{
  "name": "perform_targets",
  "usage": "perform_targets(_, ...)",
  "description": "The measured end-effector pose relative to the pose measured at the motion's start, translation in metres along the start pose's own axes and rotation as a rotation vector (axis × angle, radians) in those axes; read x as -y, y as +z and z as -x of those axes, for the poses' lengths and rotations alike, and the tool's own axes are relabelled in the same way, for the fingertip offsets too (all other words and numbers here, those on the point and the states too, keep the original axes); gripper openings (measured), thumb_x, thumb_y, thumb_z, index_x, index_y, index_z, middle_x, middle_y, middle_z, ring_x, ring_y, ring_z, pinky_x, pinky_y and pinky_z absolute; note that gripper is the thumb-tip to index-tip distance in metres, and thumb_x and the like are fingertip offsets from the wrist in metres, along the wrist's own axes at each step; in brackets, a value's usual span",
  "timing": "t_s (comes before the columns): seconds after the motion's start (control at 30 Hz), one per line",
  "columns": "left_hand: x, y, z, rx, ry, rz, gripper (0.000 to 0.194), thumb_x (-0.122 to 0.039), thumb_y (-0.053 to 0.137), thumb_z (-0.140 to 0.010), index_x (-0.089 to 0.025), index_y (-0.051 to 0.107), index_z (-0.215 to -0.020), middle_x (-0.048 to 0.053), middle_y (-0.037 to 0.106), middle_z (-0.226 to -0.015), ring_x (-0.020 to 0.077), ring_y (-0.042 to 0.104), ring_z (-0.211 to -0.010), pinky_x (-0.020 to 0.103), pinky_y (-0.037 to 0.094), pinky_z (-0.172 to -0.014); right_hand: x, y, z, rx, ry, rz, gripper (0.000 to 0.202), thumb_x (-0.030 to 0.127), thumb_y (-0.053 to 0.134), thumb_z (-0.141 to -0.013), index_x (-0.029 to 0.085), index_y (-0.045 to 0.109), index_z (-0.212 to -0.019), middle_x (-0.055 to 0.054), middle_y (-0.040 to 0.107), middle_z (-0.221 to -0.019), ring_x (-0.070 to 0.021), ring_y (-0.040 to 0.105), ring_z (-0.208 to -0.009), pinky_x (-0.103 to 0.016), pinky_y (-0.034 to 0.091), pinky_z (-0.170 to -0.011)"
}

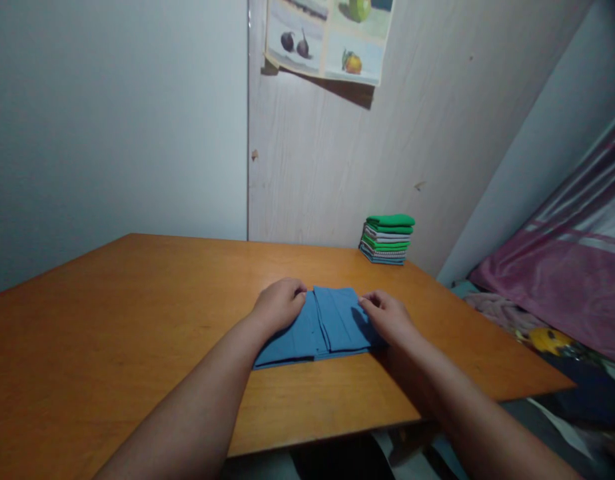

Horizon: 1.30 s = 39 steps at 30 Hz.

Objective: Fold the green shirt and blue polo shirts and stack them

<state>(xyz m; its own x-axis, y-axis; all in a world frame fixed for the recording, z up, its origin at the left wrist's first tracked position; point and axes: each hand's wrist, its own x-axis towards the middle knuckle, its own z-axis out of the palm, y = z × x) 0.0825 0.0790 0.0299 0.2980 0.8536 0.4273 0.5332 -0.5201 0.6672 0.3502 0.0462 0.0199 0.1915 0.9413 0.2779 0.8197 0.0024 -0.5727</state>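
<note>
A blue cloth (340, 323) lies folded flat on the wooden table, its two sides turned in so their edges come close together near the middle. My left hand (282, 303) rests on the cloth's left part with its fingers curled at the far left edge. At the right edge, my right hand (384, 312) has its thumb and forefinger drawn together by the cloth, and its shadow falls on the fabric. Whether either hand pinches a layer of the cloth is partly hidden by the fingers.
A stack of folded cloths (387, 239), green, grey and blue, stands at the table's back right. The wooden table (137, 320) reaches the wall. Fruit pictures (330, 40) hang above. Pink fabric (562, 280) and a yellow item (550, 340) lie beyond the right edge.
</note>
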Motion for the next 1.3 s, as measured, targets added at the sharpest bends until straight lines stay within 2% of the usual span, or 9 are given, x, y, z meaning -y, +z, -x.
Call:
perform_targets(0.1,-0.004,0.008,0.004,0.134,0.061,-0.062,0.018,-0.032,0.061,-0.083,-0.028,0.075,-0.093,0.007,0.072,-0.095,0.0271,0.064,-0.094,0.038,0.047,-0.089,-0.03,-0.006,0.004,0.022,0.124,-0.035,0.025,0.043,0.06,-0.087,0.02,0.063,-0.078,-0.003,0.066,-0.072,-0.0162,0.058,-0.066,-0.024,0.038,-0.055)
perform_targets(0.17,-0.004,0.013,0.007,0.198,0.109,-0.134,0.025,-0.038,0.061,-0.084,-0.028,0.075,-0.103,0.007,0.07,-0.099,0.0266,0.064,-0.095,0.038,0.048,-0.088,-0.036,-0.008,0.008,0.066,0.212,-0.127,0.025,0.042,0.061,-0.086,0.02,0.059,-0.074,-0.002,0.063,-0.066,-0.0141,0.054,-0.059,-0.023,0.034,-0.05)
perform_targets(0.4,-0.002,0.02,0.012,0.248,0.199,-0.242,0.041,-0.049,0.062,-0.086,-0.027,0.072,-0.119,0.009,0.067,-0.111,0.0272,0.063,-0.103,0.039,0.047,-0.092,-0.017,-0.008,-0.003,0.267,0.389,-0.346,0.03,0.039,0.068,-0.082,0.02,0.053,-0.065,0.006,0.044,-0.045,-0.0086,0.036,-0.04,-0.023,0.021,-0.039)
perform_targets(0.5,-0.001,0.021,0.012,0.268,0.19,-0.27,0.042,-0.051,0.065,-0.085,-0.028,0.072,-0.12,0.009,0.066,-0.113,0.0272,0.061,-0.106,0.039,0.046,-0.094,-0.01,-0.006,-0.013,0.316,0.424,-0.36,0.029,0.037,0.073,-0.078,0.018,0.057,-0.064,0.002,0.053,-0.047,-0.0108,0.045,-0.041,-0.023,0.027,-0.039)
perform_targets(0.6,-0.001,0.022,0.012,0.275,0.183,-0.296,0.045,-0.052,0.067,-0.083,-0.029,0.072,-0.121,0.009,0.065,-0.116,0.0284,0.06,-0.108,0.04,0.046,-0.095,-0.004,-0.004,-0.019,0.373,0.445,-0.391,0.02,0.03,0.075,-0.075,0.015,0.063,-0.069,-0.005,0.067,-0.061,-0.015,0.057,-0.05,-0.024,0.04,-0.043)
perform_targets(0.8,-0.001,0.022,0.013,0.285,0.171,-0.317,0.046,-0.051,0.069,-0.081,-0.029,0.07,-0.122,0.01,0.063,-0.118,0.0306,0.06,-0.111,0.043,0.047,-0.096,0.016,-0.013,-0.022,0.449,0.425,-0.477,0.01,0.025,0.07,-0.076,0.016,0.065,-0.078,-0.004,0.071,-0.067,-0.0165,0.063,-0.057,-0.024,0.047,-0.049)
perform_targets(1.0,-0.001,0.023,0.014,0.263,0.157,-0.304,0.044,-0.048,0.072,-0.079,-0.029,0.069,-0.119,0.01,0.049,-0.144,0.0333,0.052,-0.127,0.047,0.044,-0.103,0.044,-0.027,-0.027,0.444,0.312,-0.48,0.016,0.025,0.069,-0.074,0.02,0.056,-0.066,0.003,0.061,-0.055,-0.0107,0.051,-0.046,-0.021,0.036,-0.043)
perform_targets(1.13,0.0,0.024,0.013,0.269,0.166,-0.276,0.042,-0.043,0.07,-0.08,-0.027,0.066,-0.118,0.009,0.061,-0.132,0.0318,0.056,-0.121,0.046,0.045,-0.101,0.067,-0.029,-0.027,0.427,0.202,-0.418,0.02,0.026,0.071,-0.072,0.021,0.053,-0.064,0.006,0.052,-0.047,-0.0085,0.041,-0.04,-0.021,0.027,-0.039)
perform_targets(1.3,0.004,0.029,0.01,0.183,0.12,-0.205,0.036,-0.036,0.065,-0.081,-0.022,0.065,-0.115,0.01,0.068,-0.117,0.0303,0.063,-0.108,0.042,0.048,-0.093,0.101,-0.024,-0.025,0.487,0.12,-0.41,0.021,0.025,0.067,-0.072,0.021,0.05,-0.061,0.008,0.046,-0.044,-0.0072,0.036,-0.037,-0.021,0.023,-0.036)
